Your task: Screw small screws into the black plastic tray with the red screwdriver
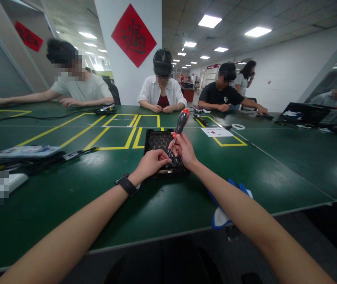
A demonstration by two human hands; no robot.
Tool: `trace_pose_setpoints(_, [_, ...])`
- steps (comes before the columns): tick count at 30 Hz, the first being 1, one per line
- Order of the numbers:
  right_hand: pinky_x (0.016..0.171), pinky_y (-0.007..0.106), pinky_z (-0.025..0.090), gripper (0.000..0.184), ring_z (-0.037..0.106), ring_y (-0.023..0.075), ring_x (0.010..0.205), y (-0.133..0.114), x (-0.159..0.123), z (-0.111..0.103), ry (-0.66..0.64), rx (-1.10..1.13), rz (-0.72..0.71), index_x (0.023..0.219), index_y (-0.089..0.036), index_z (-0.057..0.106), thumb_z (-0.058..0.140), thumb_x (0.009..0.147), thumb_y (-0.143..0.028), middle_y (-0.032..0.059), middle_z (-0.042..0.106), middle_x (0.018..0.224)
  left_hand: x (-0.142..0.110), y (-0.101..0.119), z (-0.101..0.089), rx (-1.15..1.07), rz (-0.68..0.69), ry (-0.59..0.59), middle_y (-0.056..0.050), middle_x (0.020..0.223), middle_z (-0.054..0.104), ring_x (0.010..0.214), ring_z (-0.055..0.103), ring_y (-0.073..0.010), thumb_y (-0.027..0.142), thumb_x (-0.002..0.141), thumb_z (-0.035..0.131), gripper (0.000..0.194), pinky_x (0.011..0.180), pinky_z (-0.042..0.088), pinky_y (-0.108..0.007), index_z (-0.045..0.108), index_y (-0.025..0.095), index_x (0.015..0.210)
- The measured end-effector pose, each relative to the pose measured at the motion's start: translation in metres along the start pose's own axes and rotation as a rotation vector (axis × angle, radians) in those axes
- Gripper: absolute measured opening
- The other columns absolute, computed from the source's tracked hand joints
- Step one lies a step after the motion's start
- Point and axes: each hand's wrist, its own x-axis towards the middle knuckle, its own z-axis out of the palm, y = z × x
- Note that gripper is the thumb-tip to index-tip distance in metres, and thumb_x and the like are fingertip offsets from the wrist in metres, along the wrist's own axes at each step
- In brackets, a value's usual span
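Observation:
A screwdriver (182, 121) with a black and red handle is tilted over a black tray (154, 138) on the green table. My right hand (185, 151) grips it near the red collar where handle meets shaft, its shaft slanting down to the left. By the shaft's lower end, my left hand (153, 162) has thumb and forefinger pinched together over the tray. Whatever lies between those fingertips is too small to make out. Dark rounded shapes fill the tray's inside, and both hands cover part of it.
Blue and white gloves (221, 217) lie at the near edge, under my right forearm. Left, a flat pale box (28, 151) rests beside black cables (42, 163). Beyond the tray are a white paper (216, 132) and a tape roll (238, 126). Several people sit across the table.

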Motion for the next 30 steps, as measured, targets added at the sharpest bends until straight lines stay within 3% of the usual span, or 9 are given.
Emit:
trace_pose_setpoints(12, [0.036, 0.016, 0.035, 0.036, 0.046, 0.005, 0.036, -0.0028, -0.0012, 0.0007, -0.052, -0.018, 0.031, 0.114, -0.02, 0.045, 0.039, 0.089, -0.045, -0.0033, 0.06, 0.063, -0.0005, 0.0045, -0.0025, -0.098, 0.17, -0.073, -0.002, 0.082, 0.069, 0.074, 0.06, -0.0147, 0.03, 0.081, 0.051, 0.021, 0.071, 0.043, -0.025, 0.066, 0.016, 0.086])
trace_pose_setpoints(22, [0.037, 0.016, 0.034, 0.035, 0.046, 0.0047, 0.038, -0.0051, -0.004, 0.0033, -0.091, -0.057, 0.003, 0.114, -0.02, 0.045, 0.04, 0.089, -0.044, -0.0031, 0.061, 0.064, 0.0, -0.002, 0.0023, -0.059, 0.029, 0.006, -0.001, 0.064, 0.061, 0.056, 0.051, -0.0115, 0.049, 0.071, 0.061, 0.034, 0.055, 0.038, -0.023, 0.061, 0.015, 0.075])
trace_pose_setpoints(30, [0.037, 0.016, 0.035, 0.037, 0.046, 0.0047, 0.037, -0.0042, -0.0039, 0.0026, -0.106, -0.035, 0.012, 0.116, -0.02, 0.045, 0.038, 0.09, -0.045, -0.0029, 0.061, 0.065, -0.0007, -0.0017, 0.0015, -0.109, 0.143, -0.061, -0.002, 0.075, 0.066, 0.065, 0.056, -0.0133, 0.035, 0.08, 0.054, 0.023, 0.063, 0.042, -0.024, 0.065, 0.015, 0.085])
